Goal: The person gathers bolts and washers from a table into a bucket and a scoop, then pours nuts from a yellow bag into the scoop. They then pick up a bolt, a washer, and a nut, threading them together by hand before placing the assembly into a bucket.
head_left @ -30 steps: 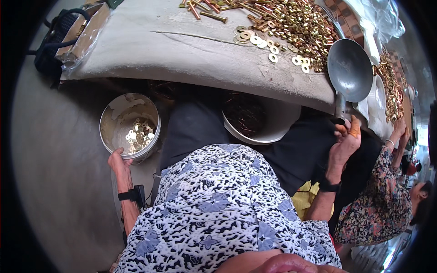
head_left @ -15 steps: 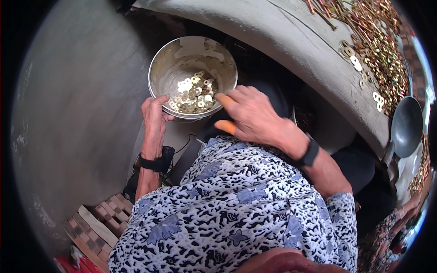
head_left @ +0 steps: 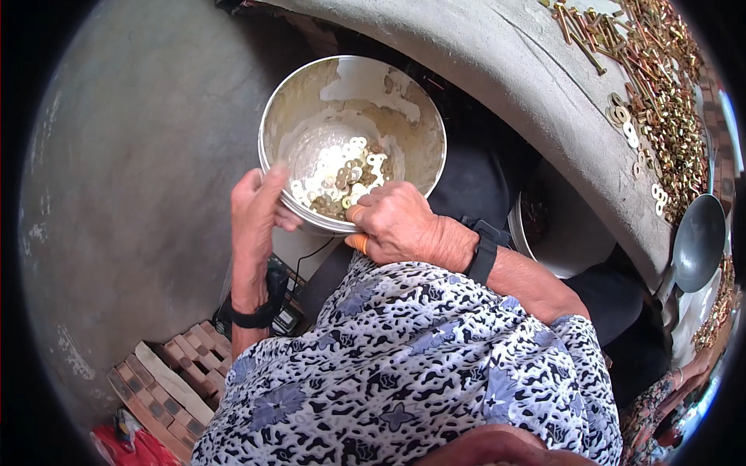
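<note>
A pale metal-coloured bucket (head_left: 357, 85) is tilted toward me in front of my body, with a pile of shiny, flat, ring-shaped washers (head_left: 342, 179) at its near side. My left hand (head_left: 260, 202) is at the bucket's left rim, thumb along the edge and fingers curled below it; the thumb is smeared by motion. On the near right rim, my right hand (head_left: 396, 225) is closed, its fingers bent over the edge. Orange wraps cover its thumb and a finger. The undersides of both grips are hidden.
A cloth-covered surface (head_left: 497, 54) curves along the right, bearing heaped bolts and nuts (head_left: 660, 101) and loose washers (head_left: 625, 124). A dark pan-shaped scoop (head_left: 698, 245) lies there. A second bucket (head_left: 522, 225) stands below it. Bricks (head_left: 167, 380) are lower left; another person's arm (head_left: 691, 369) shows far right.
The bucket has come closer and looks larger, tilted more toward me. My right hand has moved down and left onto its near rim. More of the second bucket shows.
</note>
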Demonstrator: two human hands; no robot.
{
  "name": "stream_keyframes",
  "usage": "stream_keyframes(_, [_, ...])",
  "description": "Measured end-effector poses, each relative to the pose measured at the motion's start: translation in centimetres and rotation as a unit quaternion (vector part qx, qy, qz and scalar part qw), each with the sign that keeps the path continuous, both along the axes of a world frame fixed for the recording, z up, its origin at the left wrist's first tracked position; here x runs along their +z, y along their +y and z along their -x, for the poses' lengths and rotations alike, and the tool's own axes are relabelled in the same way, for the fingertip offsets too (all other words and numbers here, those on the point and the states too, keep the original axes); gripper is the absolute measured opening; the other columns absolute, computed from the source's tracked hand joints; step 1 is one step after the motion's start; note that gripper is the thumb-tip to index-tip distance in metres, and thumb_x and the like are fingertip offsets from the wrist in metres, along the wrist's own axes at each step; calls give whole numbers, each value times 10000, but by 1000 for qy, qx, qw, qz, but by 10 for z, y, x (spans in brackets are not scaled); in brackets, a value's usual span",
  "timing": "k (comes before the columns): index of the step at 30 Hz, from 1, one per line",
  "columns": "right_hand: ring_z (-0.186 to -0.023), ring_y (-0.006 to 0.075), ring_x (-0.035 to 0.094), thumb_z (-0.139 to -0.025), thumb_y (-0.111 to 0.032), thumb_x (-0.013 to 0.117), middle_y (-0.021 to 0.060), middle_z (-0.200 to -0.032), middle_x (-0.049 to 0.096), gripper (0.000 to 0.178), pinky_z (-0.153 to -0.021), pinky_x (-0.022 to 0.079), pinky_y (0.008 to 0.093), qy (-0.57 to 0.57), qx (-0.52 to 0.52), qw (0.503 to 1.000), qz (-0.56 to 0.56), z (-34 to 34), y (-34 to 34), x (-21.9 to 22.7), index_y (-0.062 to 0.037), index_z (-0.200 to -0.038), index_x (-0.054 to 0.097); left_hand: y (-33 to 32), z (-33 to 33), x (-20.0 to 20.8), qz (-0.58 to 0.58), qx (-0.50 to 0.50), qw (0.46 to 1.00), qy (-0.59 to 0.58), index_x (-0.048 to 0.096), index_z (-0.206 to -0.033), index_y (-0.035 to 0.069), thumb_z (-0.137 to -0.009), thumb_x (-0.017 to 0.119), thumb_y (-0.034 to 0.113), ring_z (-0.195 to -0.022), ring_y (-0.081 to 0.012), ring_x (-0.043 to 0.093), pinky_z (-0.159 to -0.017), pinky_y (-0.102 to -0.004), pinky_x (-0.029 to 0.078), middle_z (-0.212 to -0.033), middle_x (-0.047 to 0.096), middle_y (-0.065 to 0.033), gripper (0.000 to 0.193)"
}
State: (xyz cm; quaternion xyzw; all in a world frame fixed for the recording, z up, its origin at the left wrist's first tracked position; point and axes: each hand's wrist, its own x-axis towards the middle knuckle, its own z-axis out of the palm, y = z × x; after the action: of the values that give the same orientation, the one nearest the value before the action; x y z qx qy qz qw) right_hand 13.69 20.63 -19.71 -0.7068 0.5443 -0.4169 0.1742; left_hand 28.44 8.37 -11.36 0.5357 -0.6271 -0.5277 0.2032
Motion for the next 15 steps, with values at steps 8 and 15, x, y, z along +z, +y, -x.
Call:
stream_keyframes(8, [-610, 314, 577, -607, -253, 708, 96, -593, 542, 282, -580, 453, 413, -44, 30, 996, 66, 13, 17, 9, -49, -616, 515, -43, -142, -153, -173, 144, 969, -99, 592, -988, 13, -909, 464, 463, -787, -211, 647, -666, -332, 552, -875, 640, -105, 474])
stream_keyframes(15, [-608, 313, 577, -602, -258, 714, 85, -604, 543, 296, -551, 448, 410, -63, -6, 991, 120, 19, 41, 29, -52, -608, 502, 45, -65, -120, -313, 17, 914, 257, 298, -1387, 88, -858, 446, 594, -1212, -295, 446, -1019, -480, 394, -1356, 405, -151, 747])
